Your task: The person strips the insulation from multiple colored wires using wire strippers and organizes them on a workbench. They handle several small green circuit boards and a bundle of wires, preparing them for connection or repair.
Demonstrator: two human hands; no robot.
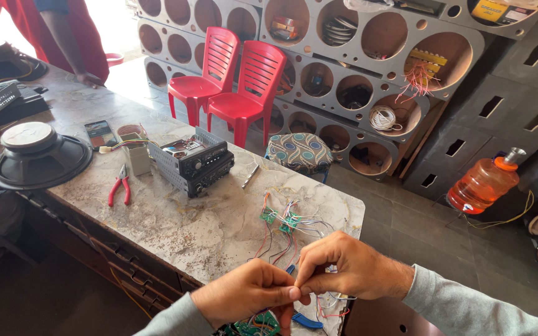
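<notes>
Left hand: the left hand [247, 292] is curled at the near edge of the worktable [219, 230], thumb and forefinger pinched shut on a thin wire [294, 290].
Right hand: the right hand [347, 267] meets it fingertip to fingertip, also pinched tight on the same wire; grey sleeves cover both wrists.
Wire: very fine, almost hidden between the fingertips; its colour cannot be told.
Wire bundle: thin red, white, blue and green wires [294, 233] spread loosely on the tabletop just beyond the hands, joined to two small green circuit boards [279, 219].
Below the hands: another green circuit board [253, 326] and a blue-handled tool [306, 321], at the table's near edge.
Mid-table: a black car stereo unit [195, 163] with a metal casing; red-handled pliers [119, 185] to its left.
Left edge: a large black speaker [37, 155] lying face down.
Far end: another person in red [63, 31], one hand on the table.
</notes>
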